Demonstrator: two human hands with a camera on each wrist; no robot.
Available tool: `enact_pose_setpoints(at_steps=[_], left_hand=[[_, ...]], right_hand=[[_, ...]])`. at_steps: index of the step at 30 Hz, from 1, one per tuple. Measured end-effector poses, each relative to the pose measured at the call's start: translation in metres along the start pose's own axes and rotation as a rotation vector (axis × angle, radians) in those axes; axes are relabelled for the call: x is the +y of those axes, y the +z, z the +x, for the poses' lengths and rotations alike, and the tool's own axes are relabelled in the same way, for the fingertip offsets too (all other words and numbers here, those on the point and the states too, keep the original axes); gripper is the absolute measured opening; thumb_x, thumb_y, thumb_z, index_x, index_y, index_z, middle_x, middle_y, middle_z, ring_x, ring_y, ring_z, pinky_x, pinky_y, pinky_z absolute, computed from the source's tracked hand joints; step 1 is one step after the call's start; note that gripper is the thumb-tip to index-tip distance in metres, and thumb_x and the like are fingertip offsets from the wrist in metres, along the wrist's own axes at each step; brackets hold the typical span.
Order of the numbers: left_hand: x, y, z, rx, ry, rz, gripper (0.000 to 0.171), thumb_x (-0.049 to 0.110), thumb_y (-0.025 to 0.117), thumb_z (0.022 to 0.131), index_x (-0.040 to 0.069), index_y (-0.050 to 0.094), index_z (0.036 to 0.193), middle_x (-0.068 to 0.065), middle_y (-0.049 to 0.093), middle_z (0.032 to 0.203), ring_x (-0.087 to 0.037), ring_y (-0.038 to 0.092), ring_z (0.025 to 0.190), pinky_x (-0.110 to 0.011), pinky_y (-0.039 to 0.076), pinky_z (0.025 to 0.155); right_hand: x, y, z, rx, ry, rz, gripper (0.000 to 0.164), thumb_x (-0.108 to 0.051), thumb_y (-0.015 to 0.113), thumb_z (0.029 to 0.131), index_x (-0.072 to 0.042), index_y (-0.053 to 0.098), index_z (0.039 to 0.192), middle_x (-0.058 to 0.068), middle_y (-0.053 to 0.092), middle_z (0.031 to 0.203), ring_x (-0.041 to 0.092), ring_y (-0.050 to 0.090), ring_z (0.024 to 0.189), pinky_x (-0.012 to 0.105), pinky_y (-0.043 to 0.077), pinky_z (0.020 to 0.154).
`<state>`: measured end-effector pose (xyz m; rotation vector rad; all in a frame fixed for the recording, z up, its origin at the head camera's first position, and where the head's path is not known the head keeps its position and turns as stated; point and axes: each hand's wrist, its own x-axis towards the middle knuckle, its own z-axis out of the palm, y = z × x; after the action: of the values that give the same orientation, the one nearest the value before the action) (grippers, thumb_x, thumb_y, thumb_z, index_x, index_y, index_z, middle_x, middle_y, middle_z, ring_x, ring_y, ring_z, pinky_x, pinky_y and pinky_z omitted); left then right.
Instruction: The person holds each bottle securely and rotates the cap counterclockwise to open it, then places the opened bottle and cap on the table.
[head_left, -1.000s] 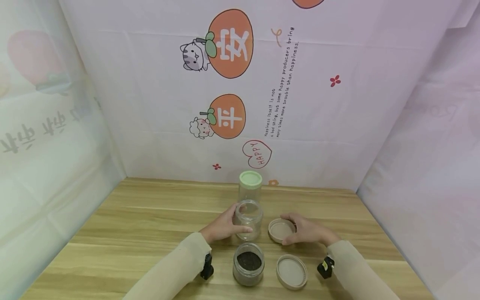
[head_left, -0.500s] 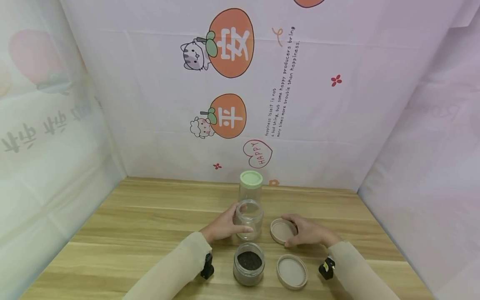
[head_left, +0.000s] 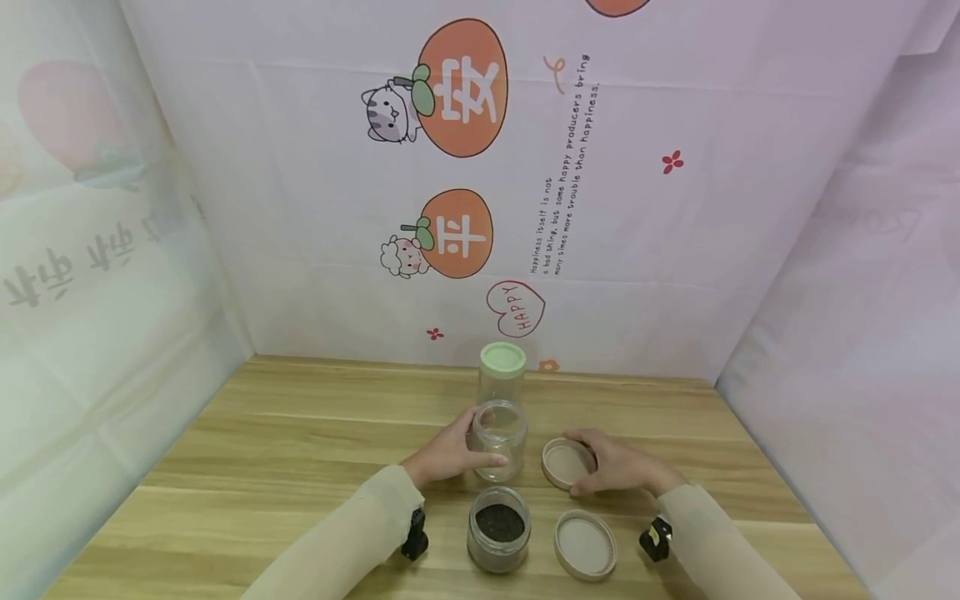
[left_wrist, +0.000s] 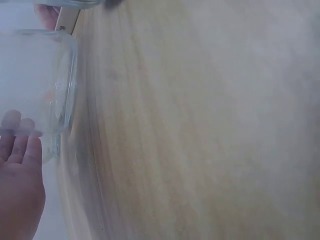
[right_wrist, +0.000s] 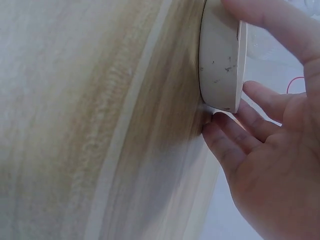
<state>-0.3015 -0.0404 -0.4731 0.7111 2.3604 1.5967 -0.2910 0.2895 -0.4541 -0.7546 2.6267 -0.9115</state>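
From my end: left hand point(head_left: 450, 452) wraps clear jar point(head_left: 506, 435), thumb in front, likely steadying it upright. Right hand point(head_left: 618, 463) holds lid point(head_left: 564, 463) by rim, probably for even grip. Filled jar point(head_left: 498, 557) and second lid point(head_left: 585, 546) sit nearer, within reach.

narrow gap between clear jar point(head_left: 510, 446) and far lid point(head_left: 566, 463), green-topped jar point(head_left: 502, 368) close behind

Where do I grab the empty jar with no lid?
I'd grip the clear jar around its round side, below the open top, coming from the left, as the left hand does. It stands upright, with a dark-filled jar in front and a green-topped jar behind, so the left looks freer.
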Motion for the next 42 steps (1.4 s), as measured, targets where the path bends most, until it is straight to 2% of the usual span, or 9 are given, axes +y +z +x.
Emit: enact_pose_setpoints(at_steps=[6,10,14,19,22,25,28,34,42], left_hand=[[0.004,-0.001,0.000,-0.003,0.020,0.018,0.095,0.036,0.086,0.081,0.013,0.030,0.154,-0.011,0.045,0.148,-0.030,0.043,0.136,-0.052,0.033,0.113],[0.005,-0.005,0.001,-0.041,0.029,0.035,0.096,0.037,0.086,0.080,0.013,0.029,0.154,-0.013,0.045,0.148,-0.030,0.044,0.136,-0.050,0.035,0.112],[0.003,-0.015,0.002,-0.089,0.055,0.079,0.096,0.035,0.088,0.079,0.015,0.031,0.154,-0.013,0.046,0.147,-0.030,0.045,0.134,-0.050,0.038,0.110],[0.002,-0.033,0.003,-0.145,0.023,0.149,0.092,0.031,0.088,0.079,0.024,0.035,0.153,-0.008,0.050,0.145,-0.026,0.049,0.131,-0.047,0.041,0.107],[0.003,-0.045,0.003,-0.164,0.020,0.194,0.084,0.024,0.085,0.082,0.021,0.038,0.152,-0.010,0.051,0.143,-0.031,0.052,0.128,-0.048,0.044,0.105],[0.006,-0.055,0.005,-0.138,0.037,0.245,0.073,0.020,0.079,0.087,0.012,0.042,0.150,-0.014,0.053,0.140,-0.034,0.054,0.125,-0.048,0.046,0.103],[0.013,-0.063,0.007,-0.077,0.042,0.267,0.063,0.019,0.072,0.092,0.005,0.045,0.147,-0.018,0.055,0.137,-0.035,0.055,0.123,-0.049,0.047,0.102],[0.016,-0.070,0.017,0.069,-0.002,0.224,0.050,0.020,0.066,0.096,0.009,0.051,0.143,-0.014,0.057,0.136,-0.031,0.054,0.123,-0.050,0.045,0.103],[0.016,-0.063,0.040,0.193,-0.020,0.168,0.070,0.047,0.073,0.091,0.012,0.048,0.147,-0.007,0.052,0.145,-0.028,0.049,0.132,-0.049,0.041,0.108]], right_hand=[[0.000,0.000,0.001,0.000,0.017,0.011,0.095,-0.037,0.085,0.080,0.004,0.036,0.150,0.026,0.038,0.149,0.042,0.040,0.133,0.059,0.038,0.105],[0.000,-0.001,0.003,0.002,0.019,0.031,0.093,-0.037,0.083,0.083,0.004,0.035,0.150,0.026,0.037,0.151,0.045,0.037,0.136,0.061,0.034,0.109],[-0.002,-0.002,0.003,0.001,0.013,0.062,0.093,-0.037,0.081,0.084,0.006,0.034,0.151,0.027,0.036,0.152,0.047,0.034,0.138,0.062,0.030,0.111],[-0.003,-0.003,0.001,0.006,0.019,0.059,0.091,-0.037,0.081,0.085,0.005,0.034,0.151,0.027,0.036,0.153,0.049,0.033,0.138,0.063,0.030,0.111],[-0.004,-0.003,-0.001,0.010,0.030,0.045,0.091,-0.038,0.080,0.085,0.005,0.034,0.151,0.026,0.036,0.153,0.049,0.034,0.138,0.062,0.030,0.111],[-0.004,-0.003,-0.004,0.017,0.038,0.034,0.091,-0.040,0.080,0.085,0.004,0.035,0.151,0.026,0.037,0.153,0.047,0.035,0.138,0.061,0.032,0.111],[-0.006,-0.003,-0.005,0.023,0.035,0.037,0.090,-0.039,0.080,0.085,0.004,0.035,0.151,0.026,0.037,0.152,0.047,0.036,0.137,0.061,0.033,0.110],[-0.007,-0.003,-0.004,0.031,0.040,0.042,0.089,-0.039,0.079,0.086,0.003,0.036,0.151,0.025,0.037,0.152,0.046,0.037,0.136,0.061,0.035,0.109],[-0.003,-0.002,-0.004,0.033,0.052,0.045,0.087,-0.042,0.077,0.088,0.001,0.036,0.152,0.025,0.037,0.153,0.047,0.036,0.138,0.062,0.032,0.110]])
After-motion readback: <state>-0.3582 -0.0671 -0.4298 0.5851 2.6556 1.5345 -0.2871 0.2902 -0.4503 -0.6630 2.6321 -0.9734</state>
